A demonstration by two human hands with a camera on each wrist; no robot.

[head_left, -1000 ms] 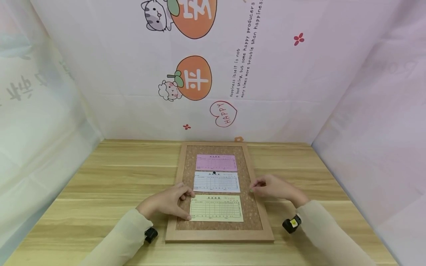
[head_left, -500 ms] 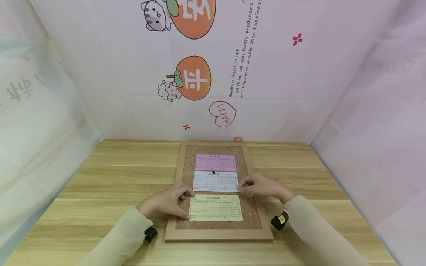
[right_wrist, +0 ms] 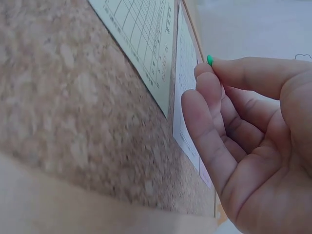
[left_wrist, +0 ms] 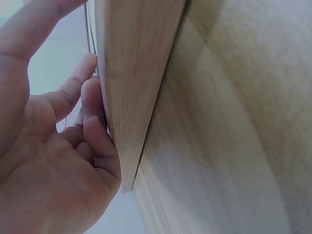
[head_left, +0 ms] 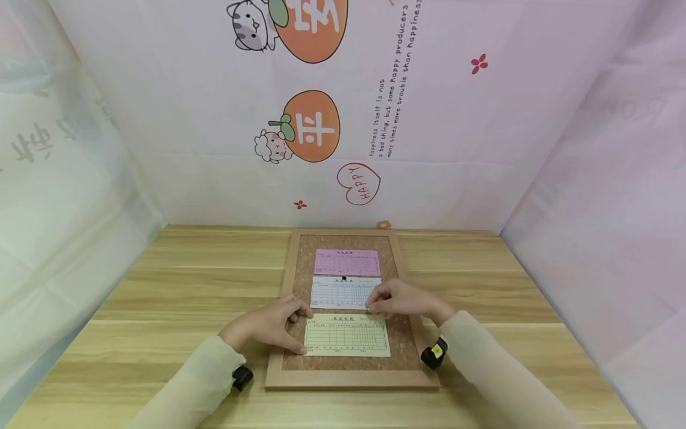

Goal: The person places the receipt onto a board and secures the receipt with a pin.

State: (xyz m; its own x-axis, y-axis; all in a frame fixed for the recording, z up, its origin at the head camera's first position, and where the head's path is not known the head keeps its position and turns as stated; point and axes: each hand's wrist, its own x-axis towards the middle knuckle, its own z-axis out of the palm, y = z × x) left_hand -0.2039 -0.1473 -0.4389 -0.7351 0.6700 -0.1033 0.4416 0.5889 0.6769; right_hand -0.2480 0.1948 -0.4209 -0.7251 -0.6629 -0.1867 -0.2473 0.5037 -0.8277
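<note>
A framed corkboard (head_left: 402, 351) lies on the table with three printed slips in a column. At the near end is the yellow slip (head_left: 345, 336), with the white slip (head_left: 334, 295) beyond it and the pink slip (head_left: 347, 262) farthest away. My left hand (head_left: 268, 325) rests over the board's left frame, thumb and forefinger spread on the yellow slip's left corners. Between thumb and forefinger my right hand (head_left: 404, 300) pinches a small green pushpin (right_wrist: 209, 60), mostly hidden by the fingers. In the head view these fingertips overlap the white slip's lower right, just above the yellow slip's top edge.
A black pushpin (head_left: 344, 278) sits at the top edge of the white slip. The board's wooden frame (head_left: 354, 379) surrounds the cork, on a wood-grain table (head_left: 214, 268). Printed white cloth (head_left: 445, 179) hangs behind and at both sides.
My right hand has moved left from the board's right frame to over the lower right of the white slip, carrying the green pushpin. My left hand stays at the yellow slip.
</note>
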